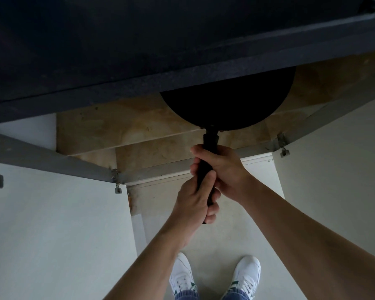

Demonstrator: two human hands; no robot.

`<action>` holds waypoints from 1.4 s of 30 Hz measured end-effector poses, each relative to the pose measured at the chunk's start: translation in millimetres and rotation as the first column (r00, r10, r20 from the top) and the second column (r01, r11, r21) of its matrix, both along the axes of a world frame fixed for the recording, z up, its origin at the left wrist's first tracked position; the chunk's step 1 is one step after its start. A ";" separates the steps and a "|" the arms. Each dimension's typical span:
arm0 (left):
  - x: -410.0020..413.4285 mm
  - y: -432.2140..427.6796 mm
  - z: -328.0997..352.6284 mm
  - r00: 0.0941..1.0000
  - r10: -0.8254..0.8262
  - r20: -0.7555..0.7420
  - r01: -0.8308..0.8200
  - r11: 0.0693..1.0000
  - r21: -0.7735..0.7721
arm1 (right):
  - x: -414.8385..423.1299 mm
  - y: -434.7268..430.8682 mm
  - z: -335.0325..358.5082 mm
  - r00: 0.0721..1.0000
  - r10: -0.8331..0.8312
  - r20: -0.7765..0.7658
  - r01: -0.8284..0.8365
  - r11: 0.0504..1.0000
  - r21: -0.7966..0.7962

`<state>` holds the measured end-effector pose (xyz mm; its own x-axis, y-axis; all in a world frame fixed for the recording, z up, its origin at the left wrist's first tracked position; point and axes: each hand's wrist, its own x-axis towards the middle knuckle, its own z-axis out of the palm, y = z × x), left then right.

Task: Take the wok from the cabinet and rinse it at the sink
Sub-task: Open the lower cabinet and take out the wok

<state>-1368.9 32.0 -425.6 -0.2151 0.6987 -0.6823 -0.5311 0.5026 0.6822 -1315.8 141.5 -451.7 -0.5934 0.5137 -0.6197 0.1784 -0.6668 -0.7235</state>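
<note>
1. Both hands are wrapped around the wok's black handle (210, 148), one stacked behind the other along its length.
2. My right hand (220, 169) sits higher up, nearer the pan, fingers curled tight round the handle from the right side with the knuckles showing on the left.
3. My left hand (195, 198) clamps the lower end, thumb laid along the top of the handle and fingers folded underneath; the very tip of the handle pokes out below them.
4. The wok (227, 100) is dark and round, and I see only its lower half. The rest is tucked beneath the dark countertop edge (139, 87) that runs across the top of my view.
5. It sits inside the open cabinet, over the tan, stained cabinet floor (128, 128). I can't tell whether it rests on that floor or hangs just above it.
6. The handle points straight out of the cabinet towards me, crossing the grey front frame rail (160, 169).
7. White cabinet doors stand swung open on either side: the left door (52, 224) and the right door (333, 169), with metal hinges (281, 146) at the frame corners.
8. Down below, white sneakers (245, 276) stand on the pale floor (221, 241), with blue jeans cuffs at the bottom edge.
</note>
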 end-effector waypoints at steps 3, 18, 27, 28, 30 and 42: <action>-3.0 -1.7 -5.2 0.997 -0.037 -0.069 0.037 0.999 -0.004 | -4.8 -0.3 -4.7 1.000 0.001 0.001 -0.001 0.999 -0.034; 11.8 3.7 -15.1 0.967 0.114 -0.228 -0.097 0.992 0.082 | -0.9 1.7 -10.6 0.997 0.042 -0.070 -0.041 0.999 0.018; 42.8 -34.6 4.0 0.946 0.120 -0.302 -0.095 0.991 0.096 | 28.2 -35.6 12.3 0.999 0.011 -0.048 -0.011 1.000 -0.004; 48.2 -42.5 7.5 0.945 0.119 -0.304 -0.096 0.991 0.088 | 33.5 -43.5 15.7 0.999 0.004 -0.042 -0.005 1.000 -0.010; 59.3 -60.7 15.1 0.944 0.105 -0.313 -0.090 0.994 0.061 | 44.9 -61.4 21.3 1.000 0.004 -0.019 -0.004 1.000 -0.021; 111.7 -161.8 79.0 0.976 -0.025 -0.217 0.006 0.996 -0.088 | 104.8 -172.1 72.2 0.996 -0.088 0.021 0.090 0.989 -0.119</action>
<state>-1257.2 -129.8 -346.6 -0.3543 0.6438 -0.6782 -0.3665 0.5716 0.7341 -1211.0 -30.6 -379.5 -0.5386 0.4852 -0.6889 0.1254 -0.7623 -0.6350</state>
